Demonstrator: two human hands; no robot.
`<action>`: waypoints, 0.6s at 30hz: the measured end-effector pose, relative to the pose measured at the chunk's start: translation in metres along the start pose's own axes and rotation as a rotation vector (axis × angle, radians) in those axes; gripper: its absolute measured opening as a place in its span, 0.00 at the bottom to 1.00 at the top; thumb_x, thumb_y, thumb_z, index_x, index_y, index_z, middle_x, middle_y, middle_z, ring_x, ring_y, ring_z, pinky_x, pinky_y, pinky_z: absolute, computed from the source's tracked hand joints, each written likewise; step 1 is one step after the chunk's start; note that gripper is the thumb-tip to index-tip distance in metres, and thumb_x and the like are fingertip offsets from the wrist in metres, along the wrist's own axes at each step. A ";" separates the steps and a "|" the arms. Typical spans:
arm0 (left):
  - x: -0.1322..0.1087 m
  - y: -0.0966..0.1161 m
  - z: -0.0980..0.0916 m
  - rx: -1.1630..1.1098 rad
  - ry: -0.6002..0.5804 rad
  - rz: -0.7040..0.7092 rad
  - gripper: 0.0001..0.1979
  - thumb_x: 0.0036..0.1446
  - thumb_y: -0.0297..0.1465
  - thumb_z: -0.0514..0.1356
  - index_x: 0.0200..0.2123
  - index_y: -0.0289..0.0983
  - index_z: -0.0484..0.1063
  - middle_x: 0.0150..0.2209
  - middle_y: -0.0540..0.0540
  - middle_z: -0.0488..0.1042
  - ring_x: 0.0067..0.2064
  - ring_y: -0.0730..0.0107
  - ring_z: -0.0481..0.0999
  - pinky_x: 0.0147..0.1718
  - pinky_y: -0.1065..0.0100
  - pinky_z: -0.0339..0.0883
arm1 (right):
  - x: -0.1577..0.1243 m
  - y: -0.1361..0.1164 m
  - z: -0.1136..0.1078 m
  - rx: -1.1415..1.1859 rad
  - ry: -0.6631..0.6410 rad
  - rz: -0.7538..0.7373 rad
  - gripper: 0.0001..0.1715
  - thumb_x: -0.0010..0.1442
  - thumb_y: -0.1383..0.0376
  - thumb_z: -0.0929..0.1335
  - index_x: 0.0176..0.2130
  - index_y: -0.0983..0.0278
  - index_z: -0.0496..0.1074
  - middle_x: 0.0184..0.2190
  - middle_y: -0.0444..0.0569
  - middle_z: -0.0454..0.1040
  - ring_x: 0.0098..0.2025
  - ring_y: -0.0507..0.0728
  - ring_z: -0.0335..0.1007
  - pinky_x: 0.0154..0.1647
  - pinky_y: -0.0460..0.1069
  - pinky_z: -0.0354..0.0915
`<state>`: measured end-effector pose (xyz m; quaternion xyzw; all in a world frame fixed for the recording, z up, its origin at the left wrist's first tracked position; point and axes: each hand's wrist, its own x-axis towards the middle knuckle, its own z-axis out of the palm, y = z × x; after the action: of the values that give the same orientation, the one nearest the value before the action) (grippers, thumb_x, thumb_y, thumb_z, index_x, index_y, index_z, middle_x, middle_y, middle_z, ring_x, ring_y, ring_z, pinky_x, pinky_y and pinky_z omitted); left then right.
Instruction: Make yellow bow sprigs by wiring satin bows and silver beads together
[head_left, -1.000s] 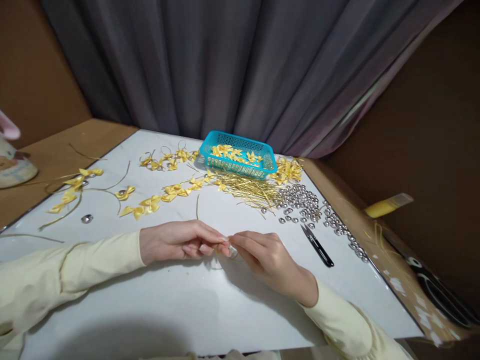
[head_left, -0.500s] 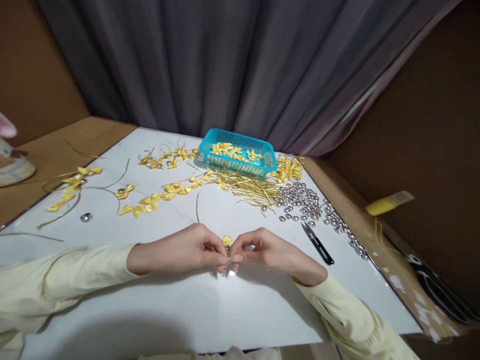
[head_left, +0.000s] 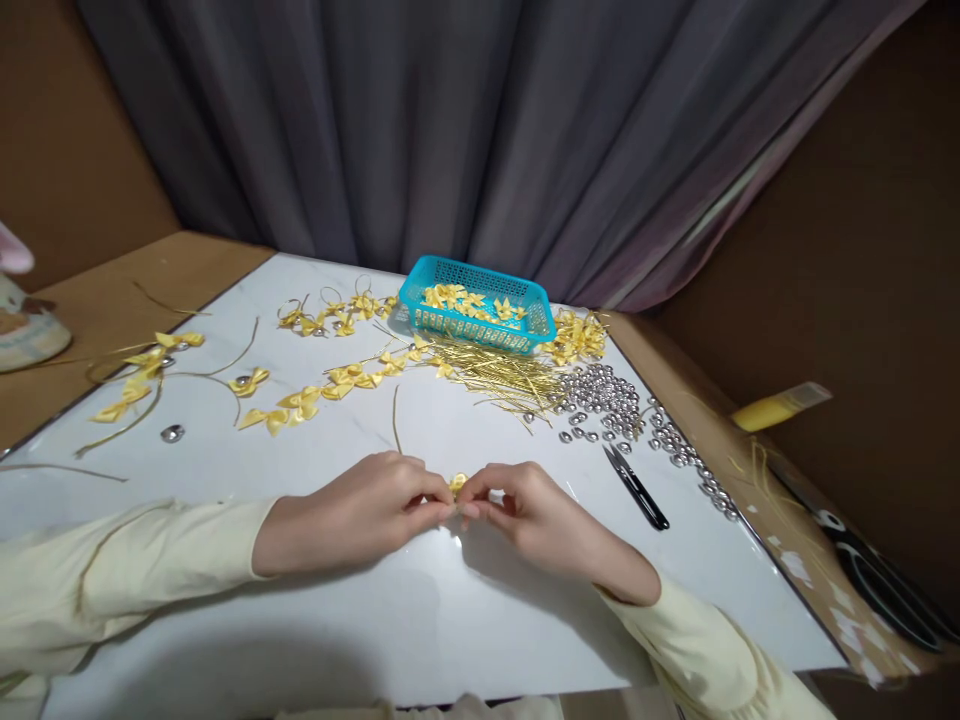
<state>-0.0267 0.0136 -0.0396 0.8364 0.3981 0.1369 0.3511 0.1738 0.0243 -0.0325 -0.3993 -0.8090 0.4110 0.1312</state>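
A small yellow ribbon bow (head_left: pixel 457 483) is pinched between my two hands, low over the white board, its lower part covered by my fingertips. My left hand (head_left: pixel 379 505) closes on it from the left with thumb and index finger. From the right, my right hand (head_left: pixel 529 510) grips it the same way, fingertips meeting the left ones. Whatever cord or bead sits under the fingers is too small to make out. Just beyond my left hand lies a single gold cord (head_left: pixel 396 420). Black thread snips (head_left: pixel 636 488) rest to the right of my right hand.
A turquoise basket (head_left: pixel 480 333) with yellow bows stands at the back. Before it lie gold cords (head_left: pixel 499 370), and silver beads (head_left: pixel 600 390) spread rightward. More bows (head_left: pixel 300 403) line the left. Scissors (head_left: pixel 877 580) and a yellow tube (head_left: pixel 780 406) are at far right.
My hands have drawn slightly closer together around the bow, and the fingers below it are tucked in more. The bow now shows less above my fingertips.
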 end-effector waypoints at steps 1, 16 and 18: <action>0.000 0.001 -0.001 -0.007 0.001 -0.007 0.15 0.62 0.35 0.52 0.35 0.37 0.78 0.31 0.46 0.78 0.33 0.68 0.74 0.33 0.72 0.61 | -0.002 -0.001 0.000 -0.035 0.021 -0.015 0.10 0.57 0.74 0.64 0.34 0.66 0.75 0.31 0.47 0.78 0.29 0.51 0.68 0.30 0.44 0.59; 0.022 -0.025 -0.008 -0.113 0.031 -0.161 0.10 0.58 0.38 0.56 0.36 0.37 0.67 0.40 0.46 0.66 0.44 0.62 0.65 0.45 0.63 0.60 | -0.040 -0.034 -0.059 0.150 -0.156 -0.040 0.11 0.61 0.63 0.67 0.30 0.63 0.76 0.31 0.48 0.78 0.52 0.55 0.65 0.52 0.50 0.58; 0.021 -0.026 0.004 -0.068 0.037 -0.131 0.09 0.57 0.37 0.58 0.35 0.38 0.66 0.41 0.45 0.64 0.47 0.59 0.63 0.47 0.61 0.58 | -0.044 -0.034 -0.065 0.211 -0.160 -0.011 0.12 0.61 0.62 0.67 0.29 0.64 0.76 0.30 0.48 0.78 0.51 0.56 0.66 0.51 0.50 0.59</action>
<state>-0.0259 0.0391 -0.0616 0.7934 0.4536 0.1424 0.3800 0.2187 0.0161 0.0400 -0.3449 -0.7712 0.5237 0.1099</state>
